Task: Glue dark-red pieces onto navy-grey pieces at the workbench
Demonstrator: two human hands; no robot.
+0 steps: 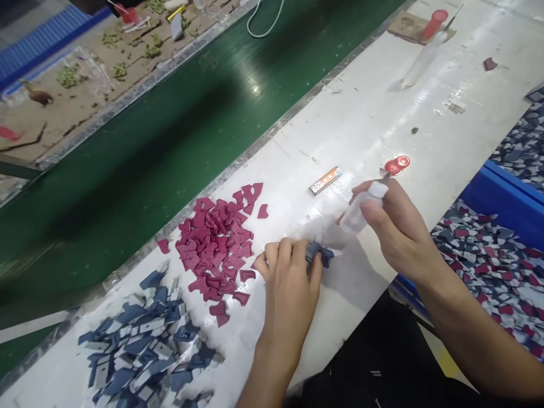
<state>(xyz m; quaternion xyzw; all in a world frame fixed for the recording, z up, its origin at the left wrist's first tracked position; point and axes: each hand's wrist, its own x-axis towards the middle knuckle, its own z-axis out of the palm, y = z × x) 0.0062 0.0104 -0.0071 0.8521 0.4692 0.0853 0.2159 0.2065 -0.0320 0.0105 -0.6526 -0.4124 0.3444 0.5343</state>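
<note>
My left hand (291,272) rests on the white table with its fingers closed round a small dark blue piece (321,255). My right hand (393,226) grips a small translucent bottle (361,212), slightly blurred, tilted above and to the right of that piece. To the left of my left hand lies a pile of dark red pieces (216,238). Nearer the lower left is a heap of blue and white pieces (144,340). A small orange-labelled box (325,181) sits beyond my hands, and a red cap-like item (397,165) is just beyond my right hand.
A green conveyor belt (170,136) runs along the far side of the white table (340,124). Blue bins (514,198) full of mixed pieces stand at the right. Another bottle (425,59) and a red container (435,24) are at the back right.
</note>
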